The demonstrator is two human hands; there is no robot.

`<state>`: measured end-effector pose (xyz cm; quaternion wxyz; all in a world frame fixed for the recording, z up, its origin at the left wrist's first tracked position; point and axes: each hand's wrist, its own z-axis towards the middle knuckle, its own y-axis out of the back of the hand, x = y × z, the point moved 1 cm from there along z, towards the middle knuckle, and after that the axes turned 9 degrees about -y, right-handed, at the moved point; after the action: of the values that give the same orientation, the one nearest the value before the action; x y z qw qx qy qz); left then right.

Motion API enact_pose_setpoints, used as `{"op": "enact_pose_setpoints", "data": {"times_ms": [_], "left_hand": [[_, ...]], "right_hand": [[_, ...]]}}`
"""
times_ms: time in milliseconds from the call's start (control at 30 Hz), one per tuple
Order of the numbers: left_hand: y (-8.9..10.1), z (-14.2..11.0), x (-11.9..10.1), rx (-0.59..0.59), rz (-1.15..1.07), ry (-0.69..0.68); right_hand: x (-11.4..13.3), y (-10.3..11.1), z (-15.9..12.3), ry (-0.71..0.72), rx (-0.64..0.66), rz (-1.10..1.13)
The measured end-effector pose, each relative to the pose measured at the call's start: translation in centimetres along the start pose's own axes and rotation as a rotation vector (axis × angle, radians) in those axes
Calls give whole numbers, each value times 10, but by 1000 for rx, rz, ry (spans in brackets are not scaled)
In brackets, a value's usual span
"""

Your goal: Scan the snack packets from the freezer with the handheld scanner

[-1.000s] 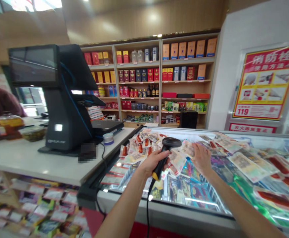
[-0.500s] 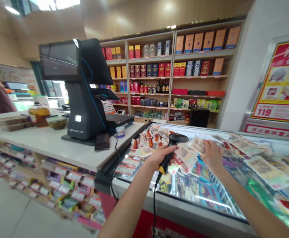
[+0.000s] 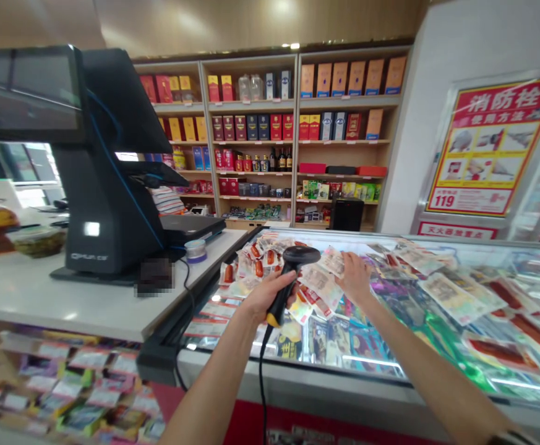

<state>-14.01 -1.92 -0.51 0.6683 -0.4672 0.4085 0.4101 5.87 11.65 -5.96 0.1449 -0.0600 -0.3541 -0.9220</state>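
My left hand is closed round the handle of a black barcode scanner with a yellow band near its base; its cord hangs down over the freezer's front edge. The scanner's head points at a flat snack packet that my right hand holds by its edge, fingers pressed on it. Both hands hover over the glass lid of a chest freezer, which is strewn with several packets of sausages and snacks.
A black checkout terminal with a screen stands on the white counter at left, beside a tape roll and food containers. Wooden shelves of boxed goods and bottles fill the back wall. A red poster hangs at right.
The view swung left, then back right. Both hands kept the same grip, scanner still aimed at the packet; they sit slightly further left in the picture now.
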Motion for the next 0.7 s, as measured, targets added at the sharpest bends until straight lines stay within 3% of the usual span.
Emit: {"op": "enact_pose_setpoints", "data": {"times_ms": [200, 300, 367, 433, 533, 633, 700], "left_hand": [[10, -1, -5, -131, 15, 18], [16, 2, -5, -207, 5, 45], [18, 4, -3, -247, -1, 44], [17, 6, 1, -261, 5, 38], [12, 9, 7, -220, 27, 43], [5, 13, 13, -169, 49, 32], [1, 16, 16, -128, 67, 26]], "right_hand": [[47, -14, 20, -193, 188, 124], [63, -23, 28, -161, 307, 205], [55, -26, 32, -122, 329, 213], [25, -26, 36, -154, 279, 159], [-47, -22, 38, -280, 180, -15], [-121, -22, 37, -309, 143, -165], [-153, -23, 34, -275, 135, -211]]}}
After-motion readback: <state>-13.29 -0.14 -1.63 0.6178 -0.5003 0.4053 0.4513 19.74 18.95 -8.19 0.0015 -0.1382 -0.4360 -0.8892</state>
